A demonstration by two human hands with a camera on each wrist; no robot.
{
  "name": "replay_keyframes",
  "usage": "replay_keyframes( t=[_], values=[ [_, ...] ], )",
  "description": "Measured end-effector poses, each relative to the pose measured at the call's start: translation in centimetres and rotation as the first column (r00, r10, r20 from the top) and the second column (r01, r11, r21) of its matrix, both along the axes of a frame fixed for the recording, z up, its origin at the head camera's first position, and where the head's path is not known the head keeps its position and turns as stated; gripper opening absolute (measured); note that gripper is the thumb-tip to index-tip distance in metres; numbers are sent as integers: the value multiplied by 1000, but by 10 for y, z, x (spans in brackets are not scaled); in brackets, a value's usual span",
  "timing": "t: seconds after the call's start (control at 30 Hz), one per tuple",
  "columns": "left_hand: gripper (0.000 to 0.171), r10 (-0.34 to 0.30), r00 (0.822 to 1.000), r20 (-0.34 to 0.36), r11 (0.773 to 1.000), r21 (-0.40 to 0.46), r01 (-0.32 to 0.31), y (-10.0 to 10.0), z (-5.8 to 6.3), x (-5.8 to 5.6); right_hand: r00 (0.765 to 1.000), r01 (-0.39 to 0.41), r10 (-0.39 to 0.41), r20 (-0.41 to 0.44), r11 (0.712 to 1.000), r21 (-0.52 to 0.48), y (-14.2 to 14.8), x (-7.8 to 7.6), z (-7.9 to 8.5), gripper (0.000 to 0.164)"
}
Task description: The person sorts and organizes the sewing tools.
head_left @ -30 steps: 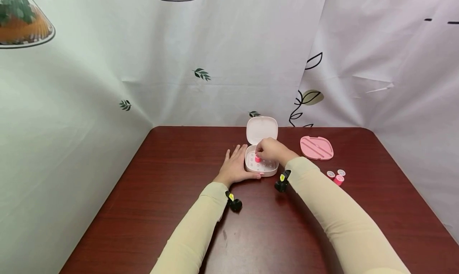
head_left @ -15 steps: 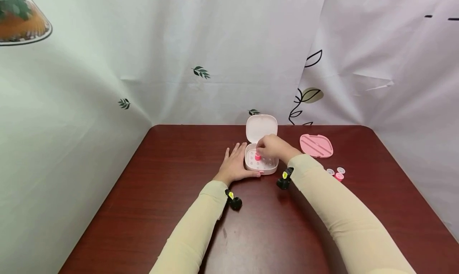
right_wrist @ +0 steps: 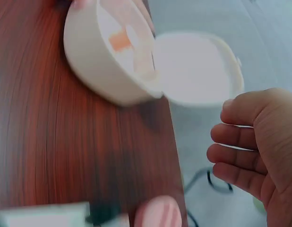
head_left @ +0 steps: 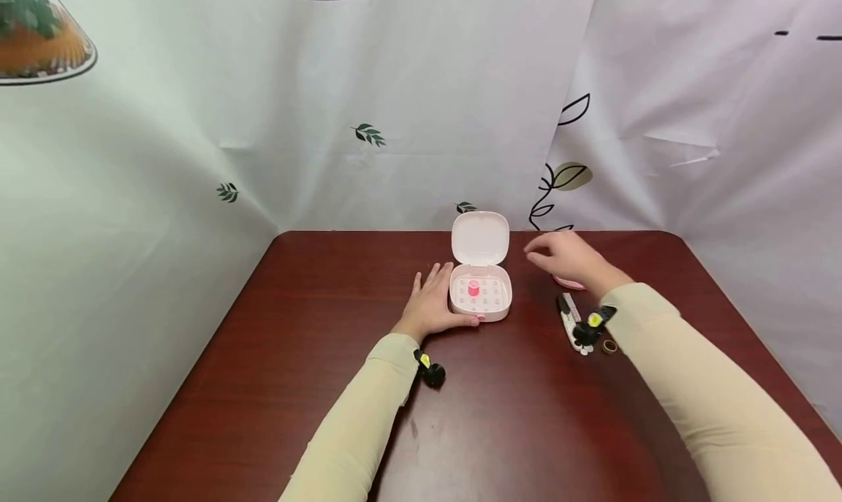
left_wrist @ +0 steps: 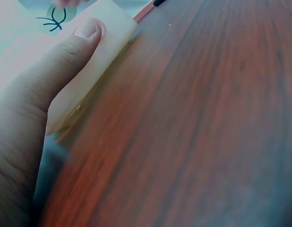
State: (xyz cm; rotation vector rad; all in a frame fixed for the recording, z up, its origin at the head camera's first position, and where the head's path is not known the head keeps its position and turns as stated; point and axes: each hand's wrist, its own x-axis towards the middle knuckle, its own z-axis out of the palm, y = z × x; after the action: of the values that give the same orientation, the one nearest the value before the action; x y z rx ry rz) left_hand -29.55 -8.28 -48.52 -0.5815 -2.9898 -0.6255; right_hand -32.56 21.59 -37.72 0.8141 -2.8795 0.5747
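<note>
A small white box (head_left: 498, 315) stands on the table with its lid (head_left: 480, 237) raised at the back. Inside, one pink thread spool (head_left: 473, 288) stands among rows of short pegs. My left hand (head_left: 429, 301) rests against the box's left side, fingers straight and spread. Its thumb (left_wrist: 65, 61) lies along the front wall beside a round pink catch in the left wrist view. Right of the lid, my right hand (head_left: 566, 259) is in the air, its fingers loosely bent with nothing between them, as the right wrist view also shows.
Behind my right hand, a pink divided tray (head_left: 569, 283) is mostly hidden. A slim white tool with a dark end (head_left: 571, 325) lies by my right wrist, near a small gold-coloured ring (head_left: 609, 347). A patterned white cloth (head_left: 395, 180) hangs behind the table.
My right hand has let go of the pink spool and moved right, out of the box. The loose spools at the right are now behind my sleeve. My left hand stays put.
</note>
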Motion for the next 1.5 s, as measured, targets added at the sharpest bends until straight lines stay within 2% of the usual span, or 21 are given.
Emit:
replay_keyframes(
  t=[0.2, 0.4, 0.57, 0.7, 0.93, 1.07, 1.27, 1.5],
  values=[
    [139, 2, 1000, -18, 1000, 5, -2, 2, 0, 1, 998, 67, -67, 2, 998, 16, 54, 14, -2, 22],
    [138, 4, 1000, 0, 1000, -2, -4, 2, 0, 2, 985, 146, -150, 85, 988, 47, 96, 27, -3, 24],
    [138, 10, 1000, 3, 1000, -2, -10, 3, -1, 2, 978, 160, -168, 127, 985, 68, 118, 36, -7, 24],
    [138, 8, 1000, -4, 1000, -3, -8, 3, -1, 2, 970, 161, -173, 173, 984, 80, 130, 43, -13, 23],
    [136, 7, 1000, -8, 1000, 11, -7, 3, 1, 1, 936, 151, -169, 308, 985, 81, 145, 53, -20, 16],
    [136, 2, 1000, -12, 1000, 20, -2, 3, 1, 1, 920, 149, -164, 356, 986, 71, 151, 58, -24, 15],
    [137, 5, 1000, -18, 999, 33, -4, 1, -3, 0, 901, 162, -175, 396, 985, 68, 151, 60, -33, 15],
    [138, 10, 1000, -7, 1000, 29, -10, 0, -5, 0, 904, 175, -189, 383, 982, 71, 150, 63, -39, 12]
  ],
)
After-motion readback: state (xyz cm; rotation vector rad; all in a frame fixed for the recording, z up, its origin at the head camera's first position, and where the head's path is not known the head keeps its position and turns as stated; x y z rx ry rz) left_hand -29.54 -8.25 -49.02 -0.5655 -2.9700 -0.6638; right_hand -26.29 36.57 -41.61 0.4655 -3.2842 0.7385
